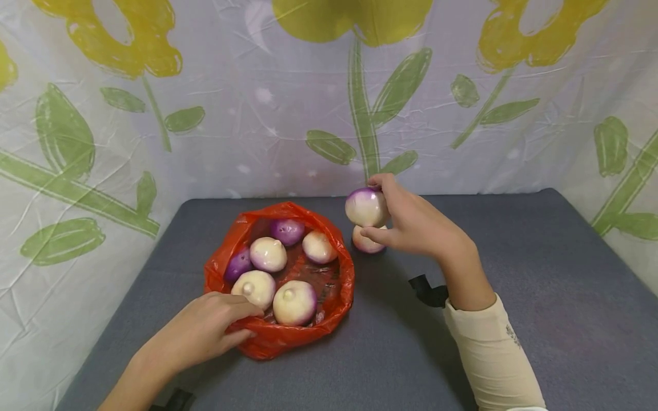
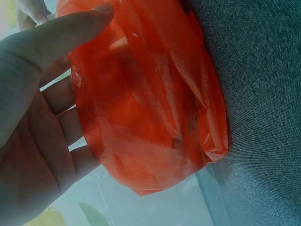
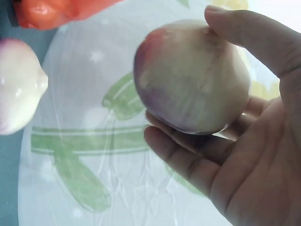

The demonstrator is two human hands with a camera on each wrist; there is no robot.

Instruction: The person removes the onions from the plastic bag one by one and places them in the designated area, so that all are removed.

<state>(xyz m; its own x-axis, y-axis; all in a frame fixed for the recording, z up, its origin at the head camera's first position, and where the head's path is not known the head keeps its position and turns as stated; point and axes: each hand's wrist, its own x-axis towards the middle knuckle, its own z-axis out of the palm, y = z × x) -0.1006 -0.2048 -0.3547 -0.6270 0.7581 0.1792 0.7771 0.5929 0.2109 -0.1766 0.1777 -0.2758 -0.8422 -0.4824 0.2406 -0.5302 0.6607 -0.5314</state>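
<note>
My right hand [image 1: 416,220] grips a purple-and-white turnip [image 1: 366,206] between thumb and fingers. In the right wrist view the held turnip [image 3: 193,77] hangs clear of the grey surface. Below it in the head view, a second turnip [image 1: 368,240] sits on the table, partly hidden by the held one and the thumb. With the thumb outside and fingers over the edge, my left hand [image 1: 205,328] holds the near-left rim of a red plastic bag [image 1: 288,341]. Inside the open bag lie several turnips, among them a pale one [image 1: 295,302] and a purple one [image 1: 288,230].
The bag stands left of centre on the grey cloth-covered table [image 1: 540,285]. Behind the table hangs a white curtain [image 1: 247,114] printed with yellow flowers and green leaves. A black strap piece [image 1: 429,291] shows beside my right wrist.
</note>
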